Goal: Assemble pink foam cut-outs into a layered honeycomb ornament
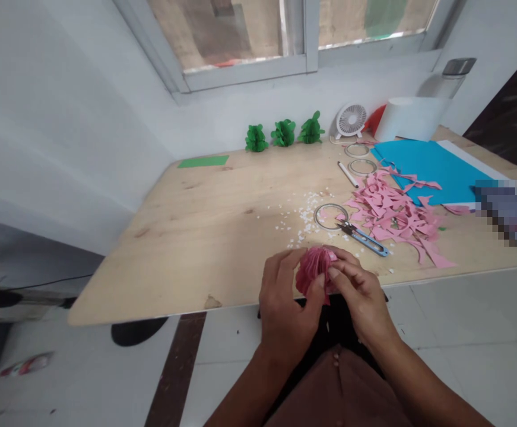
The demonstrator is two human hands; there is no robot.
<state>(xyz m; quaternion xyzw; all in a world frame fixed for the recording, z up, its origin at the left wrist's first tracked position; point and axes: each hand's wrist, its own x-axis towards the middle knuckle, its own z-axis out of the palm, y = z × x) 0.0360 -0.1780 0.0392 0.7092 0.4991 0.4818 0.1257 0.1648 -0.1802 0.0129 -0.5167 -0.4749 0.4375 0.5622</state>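
Between my two hands, over the table's front edge, is a bundle of layered pink paper (312, 268) with fanned, rounded edges. My left hand (285, 296) is curled round its left side, the thumb pressed against the front. My right hand (358, 290) pinches its right edge between thumb and fingers. Just beyond the hands lie blue-handled thread snips (365, 238), their tips by a roll of tape (330, 216). Pink paper scraps (387, 207) are heaped to the right, and tiny white paper bits (305, 213) are scattered to the left of the tape.
Several green paper shapes (284, 133) stand along the wall beside a small white fan (351, 121). A green paper strip (203, 161) lies at the back left of the wooden table (173, 237). Blue sheets (436, 169), a white marker (348, 175) and more tape rolls (362, 166) are at right.
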